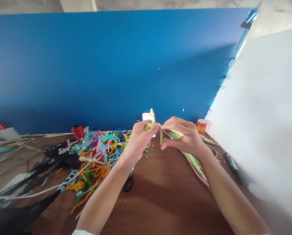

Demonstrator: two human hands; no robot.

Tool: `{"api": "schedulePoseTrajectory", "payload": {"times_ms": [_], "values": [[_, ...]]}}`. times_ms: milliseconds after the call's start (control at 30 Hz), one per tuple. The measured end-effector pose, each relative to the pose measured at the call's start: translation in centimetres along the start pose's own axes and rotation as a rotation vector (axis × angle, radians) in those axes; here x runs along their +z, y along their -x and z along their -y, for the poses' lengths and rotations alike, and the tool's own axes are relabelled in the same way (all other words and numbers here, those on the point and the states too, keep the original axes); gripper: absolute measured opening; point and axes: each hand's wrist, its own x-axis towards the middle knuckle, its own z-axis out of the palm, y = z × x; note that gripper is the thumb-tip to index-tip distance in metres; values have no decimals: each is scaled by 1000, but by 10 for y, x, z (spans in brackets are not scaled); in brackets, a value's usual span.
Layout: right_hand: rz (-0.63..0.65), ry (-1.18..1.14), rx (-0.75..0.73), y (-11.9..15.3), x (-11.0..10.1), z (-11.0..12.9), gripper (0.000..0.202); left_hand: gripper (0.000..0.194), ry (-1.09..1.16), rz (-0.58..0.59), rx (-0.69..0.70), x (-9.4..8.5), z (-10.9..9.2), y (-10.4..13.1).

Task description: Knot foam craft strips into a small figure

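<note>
Apparently, from the head view, you are working on a small yellow fuzzy stem (152, 115), and the step in hand seems to be shaping it by hand. You are holding it above the bench (158, 199), in front of a phone (146, 116), with one end standing up out of your left hand (139, 139) and a thicker, bunched part lying in the grip. Your left fingers are pressing together and pinching that part between thumb and index.

Your right hand (188, 135) is reaching in from the other side, its index tip meeting the left fingertips. Its thumb is standing well below the index, so these fingers are spreading around a visible gap. A dull yellow strip (161, 137) is hanging in that gap; you cannot tell from here whether it is part of the same stem, or whether the right thumb is touching it.

The next move probably calls for a steady left pinch while the right thumb and index are closing on the hanging strip. Beyond your right hand, a bundle of pale stems (194, 162) is lying on the bench; beside your left forearm, scissors (128, 183) are resting near a colourful heap (106, 143).
</note>
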Motion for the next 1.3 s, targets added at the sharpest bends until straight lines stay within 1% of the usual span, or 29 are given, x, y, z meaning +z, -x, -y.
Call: {"api": "schedulePoseTrajectory", "payload": {"times_ms": [67, 133, 167, 200, 300, 333, 500, 567, 667, 767, 833, 900, 967, 1000, 1067, 1100, 1133, 1167, 1200, 1233, 1300], "values": [[16, -1, -35, 0, -3, -1, 40, 37, 17, 13, -30, 0, 0, 0], [44, 3, -40, 0, -6, -1, 48, 36, 40, 30, -64, -1, 0, -1], [63, 8, -32, 0, -8, -1, 48, 36, 52, 44, -80, -2, 0, -1], [85, 15, -17, 1, -9, -1, 43, 36, 65, 61, -92, -2, 0, -1], [141, 60, 43, 3, -13, 0, 22, 37, 85, 111, -119, -3, 1, -2], [150, 77, 54, 3, -13, 0, 20, 37, 82, 125, -123, -3, 2, -3], [132, 155, 18, 3, -13, 1, 15, 42, 64, 158, -108, -1, 5, -3], [118, 191, 23, 3, -11, 1, 16, 40, 62, 162, -103, 0, 7, -4], [46, 219, 45, 4, -8, 1, 14, 36, 36, 128, -80, 3, 8, -3], [-45, 152, 152, 4, -3, 2, 20, 35, -63, 54, 23, 6, 10, -1], [-96, 44, 287, 3, 2, 4, 27, 33, -208, -2, 138, 8, 11, 1], [-152, -118, 456, 1, 6, 5, 31, 31, -395, -83, 270, 10, 14, 2], [-191, -309, 617, -1, 9, 6, 34, 27, -603, -181, 444, 11, 19, 3], [-200, -405, 678, -2, 10, 6, 34, 23, -708, -217, 559, 11, 21, 3], [-207, -563, 755, -4, 11, 7, 34, 15, -874, -246, 818, 10, 26, 1], [-213, -617, 779, -5, 11, 8, 34, 13, -923, -253, 923, 10, 27, -1], [-225, -652, 796, -5, 11, 9, 34, 12, -946, -258, 987, 9, 28, -2], [-238, -669, 806, -6, 11, 9, 33, 12, -947, -265, 1002, 9, 28, -2], [-246, -668, 810, -5, 11, 10, 33, 13, -928, -273, 970, 9, 28, -3], [-253, -655, 806, -5, 12, 10, 34, 14, -888, -276, 902, 9, 26, -2], [-253, -624, 783, -4, 12, 11, 34, 18, -769, -254, 722, 9, 21, 0]]}}
